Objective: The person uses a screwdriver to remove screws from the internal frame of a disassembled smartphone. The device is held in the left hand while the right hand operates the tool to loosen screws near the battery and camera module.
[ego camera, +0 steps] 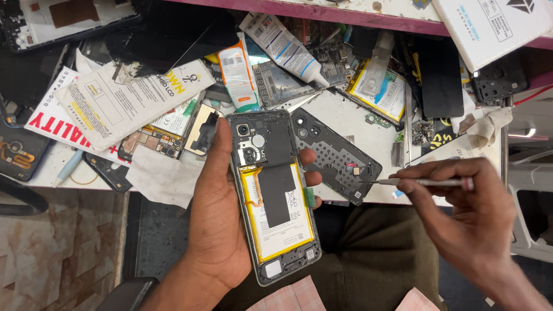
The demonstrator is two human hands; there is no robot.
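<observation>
Phone: opened phone (275, 196) lies back-up in the left hand (216, 230), above the lap, at the table (340, 112) edge.
Handling: looks light, stiff, fragile; bare battery (280, 210) showing, best held by the rim.
Left hand: wrapped round the phone's edges.
Right hand: right hand (461, 213) pinches a thin screwdriver (415, 182), tip over the black cover (334, 155).
Clutter: glue tube (285, 46), spare parts, cloth (487, 128) crowd close.

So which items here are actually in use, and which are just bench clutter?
In use:
- opened phone with its battery showing, held in the left hand
- thin metal tool, pinched in the right hand
- black inner cover plate, where the tool tip rests

Lying about:
- white glue tube
- spare battery
- white box
- printed leaflet
- crumpled cloth
</observation>
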